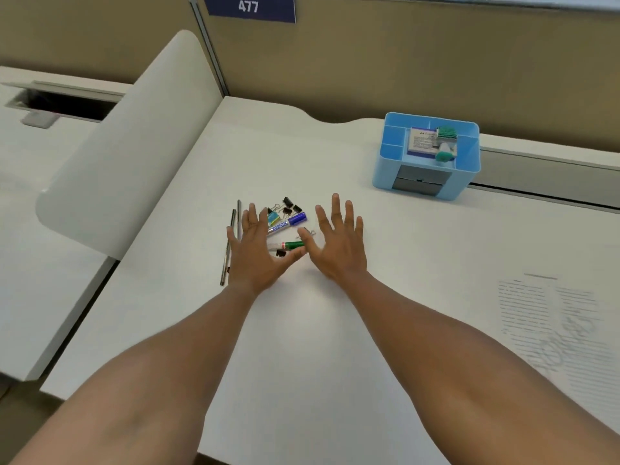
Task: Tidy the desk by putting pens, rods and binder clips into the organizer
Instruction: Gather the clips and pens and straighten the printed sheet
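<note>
A small pile lies in the middle of the white desk: a blue marker (290, 223), a green marker (288, 245), several black binder clips (288, 207) and thin metal rods (227, 250) at the left. My left hand (256, 255) hovers spread over the pile's left part, fingers straight, holding nothing. My right hand (337, 245) is spread flat just right of the pile, its thumb near the green marker's tip. The light blue organizer (468, 176) stands at the far right of the desk, apart from both hands.
The organizer holds a white box and a green-topped item in its compartments, with a grey drawer in front. A curved white divider (134, 146) rises at the left. A beige partition wall runs along the back. Faint printed lines mark the desk at the right.
</note>
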### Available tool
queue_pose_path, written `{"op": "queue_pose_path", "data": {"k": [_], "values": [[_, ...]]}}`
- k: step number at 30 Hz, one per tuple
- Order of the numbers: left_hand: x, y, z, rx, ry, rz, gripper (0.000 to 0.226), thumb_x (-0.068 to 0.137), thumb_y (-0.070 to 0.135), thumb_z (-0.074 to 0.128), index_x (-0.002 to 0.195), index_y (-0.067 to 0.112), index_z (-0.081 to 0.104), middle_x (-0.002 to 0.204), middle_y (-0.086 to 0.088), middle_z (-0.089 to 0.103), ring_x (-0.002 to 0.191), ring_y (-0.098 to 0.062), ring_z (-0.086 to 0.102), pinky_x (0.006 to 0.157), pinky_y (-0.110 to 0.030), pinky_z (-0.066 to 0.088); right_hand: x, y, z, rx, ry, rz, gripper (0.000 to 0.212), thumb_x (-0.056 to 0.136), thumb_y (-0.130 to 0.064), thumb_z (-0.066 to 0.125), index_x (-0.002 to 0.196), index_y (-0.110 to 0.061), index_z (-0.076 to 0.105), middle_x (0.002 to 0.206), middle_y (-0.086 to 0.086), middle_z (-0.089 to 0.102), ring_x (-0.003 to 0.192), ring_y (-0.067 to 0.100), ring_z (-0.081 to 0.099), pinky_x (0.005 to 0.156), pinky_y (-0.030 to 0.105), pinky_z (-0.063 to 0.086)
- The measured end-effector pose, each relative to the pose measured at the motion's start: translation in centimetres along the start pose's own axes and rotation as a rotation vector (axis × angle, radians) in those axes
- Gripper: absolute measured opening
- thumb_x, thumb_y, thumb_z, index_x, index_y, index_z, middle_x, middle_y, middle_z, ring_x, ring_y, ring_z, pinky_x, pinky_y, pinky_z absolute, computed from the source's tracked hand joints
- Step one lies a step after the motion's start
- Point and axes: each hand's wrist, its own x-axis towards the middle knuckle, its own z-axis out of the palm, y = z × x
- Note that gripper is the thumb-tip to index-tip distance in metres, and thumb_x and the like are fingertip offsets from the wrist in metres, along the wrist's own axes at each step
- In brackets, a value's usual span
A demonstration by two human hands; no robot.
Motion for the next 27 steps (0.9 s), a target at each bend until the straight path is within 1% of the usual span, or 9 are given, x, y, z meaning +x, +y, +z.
{"op": "queue_pose_path", "data": {"k": [4,6,10,14,17,20,23,25,27], "values": [[-1.2,3.2,0.4,-0.072,-0.041,0.098,0.113,0.075,0.079,0.056,0.158,0.019,0.008,0.166,0.001,-0.005,0.15,-0.009,-0.014,0.122,-0.04,-0.009,-2.9,2.5,-1.8,-0.011,0.049,0.064,0.068,0.097,-0.061,0.023,0.153,-0.022,0.019,0.163,0.002,-0.007,0.15,0.024,-0.009,0.121,0.048,0.002],[-2.0,4.8,0.9,-0.086,-0.075,0.122,0.112,0.076,0.077,0.057,0.158,0.019,0.008,0.166,0.001,-0.005,0.15,-0.011,-0.014,0.123,-0.037,-0.006,-4.8,4.0,-2.6,-0.028,0.055,0.118,0.068,0.098,-0.058,0.022,0.153,-0.019,0.018,0.163,0.003,-0.006,0.15,0.024,-0.009,0.121,0.047,0.001],[-3.6,7.9,2.4,-0.138,-0.157,0.134,0.107,0.077,0.076,0.057,0.158,0.025,0.009,0.165,0.009,-0.007,0.152,-0.015,-0.006,0.123,-0.042,0.014,-8.7,7.4,-4.0,-0.055,0.059,0.231,0.067,0.099,-0.055,0.018,0.154,-0.015,0.017,0.163,0.004,-0.004,0.15,0.024,-0.009,0.122,0.045,0.0],[-5.4,11.3,3.8,-0.145,-0.234,0.167,0.103,0.08,0.073,0.057,0.157,0.028,0.006,0.164,0.014,-0.01,0.152,-0.012,0.006,0.115,-0.039,0.03,-12.2,10.3,-5.4,-0.072,0.096,0.32,0.066,0.1,-0.052,0.019,0.153,-0.013,0.018,0.163,0.004,-0.002,0.15,0.023,-0.008,0.122,0.043,-0.002],[-6.9,13.6,4.8,-0.161,-0.272,0.195,0.097,0.084,0.066,0.058,0.157,0.027,0.008,0.165,0.013,-0.005,0.149,-0.012,0.022,0.109,-0.035,0.037,-14.5,12.2,-6.3,-0.076,0.121,0.384,0.065,0.1,-0.052,0.019,0.153,-0.013,0.019,0.163,0.004,-0.001,0.15,0.023,-0.008,0.122,0.044,-0.001],[-8.3,15.4,5.9,-0.158,-0.307,0.22,0.089,0.089,0.059,0.057,0.157,0.026,0.01,0.165,0.012,0.007,0.146,-0.012,0.029,0.109,-0.031,0.035,-16.7,13.9,-7.0,-0.087,0.131,0.446,0.065,0.1,-0.051,0.02,0.152,-0.012,0.02,0.163,0.005,0.0,0.15,0.024,-0.007,0.122,0.044,0.001],[-9.5,17.0,7.2,-0.122,-0.38,0.268,0.079,0.091,0.052,0.058,0.156,0.028,0.021,0.158,0.011,0.031,0.143,-0.011,0.035,0.11,-0.03,0.034,-18.7,15.5,-7.8,-0.071,0.134,0.512,0.066,0.1,-0.051,0.02,0.152,-0.011,0.02,0.163,0.006,0.0,0.15,0.023,-0.007,0.122,0.044,0.0],[-10.4,18.2,8.1,-0.15,-0.423,0.271,0.072,0.09,0.047,0.062,0.152,0.028,0.031,0.146,0.01,0.049,0.132,-0.01,0.047,0.106,-0.03,0.04,-20.2,16.5,-8.4,-0.059,0.147,0.555,0.065,0.101,-0.05,0.022,0.152,-0.01,0.02,0.163,0.007,0.001,0.15,0.024,-0.006,0.122,0.043,-0.001],[-11.2,19.6,8.9,-0.186,-0.462,0.271,0.064,0.089,0.042,0.065,0.147,0.029,0.039,0.131,0.01,0.06,0.119,-0.009,0.056,0.099,-0.028,0.044,-21.7,17.6,-8.9,-0.038,0.166,0.597,0.064,0.101,-0.049,0.023,0.151,-0.01,0.021,0.163,0.008,0.003,0.15,0.024,-0.004,0.122,0.043,0.0]]}}
